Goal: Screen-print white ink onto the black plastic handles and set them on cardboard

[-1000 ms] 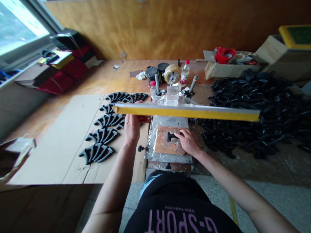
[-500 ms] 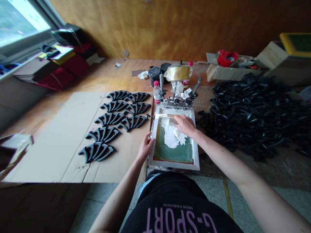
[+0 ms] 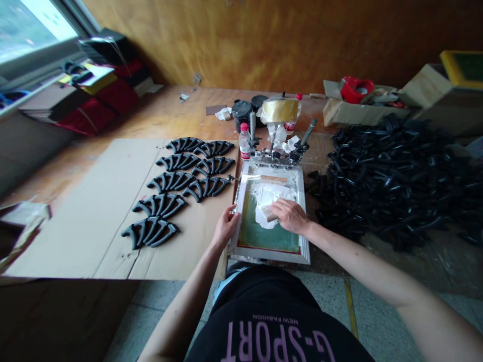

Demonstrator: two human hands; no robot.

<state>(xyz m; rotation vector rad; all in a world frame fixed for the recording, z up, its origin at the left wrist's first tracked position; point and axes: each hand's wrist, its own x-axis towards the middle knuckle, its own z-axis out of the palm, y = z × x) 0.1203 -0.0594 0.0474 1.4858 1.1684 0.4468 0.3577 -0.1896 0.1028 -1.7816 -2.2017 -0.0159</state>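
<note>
Head view: your right hand (image 3: 290,216), now off wooden strip (image 3: 274,178), pinches scraper (image 3: 267,212) in white ink (image 3: 277,191); left hand (image 3: 225,226) clasps screen frame's (image 3: 269,255) left edge.

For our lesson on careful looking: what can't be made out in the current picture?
Head view:
Beneath the screen frame: hidden by the green mesh.
Scraper: right end behind the right hand.
Far bottle: mostly behind the tape roll.
Carton: cut by the left edge.
</note>
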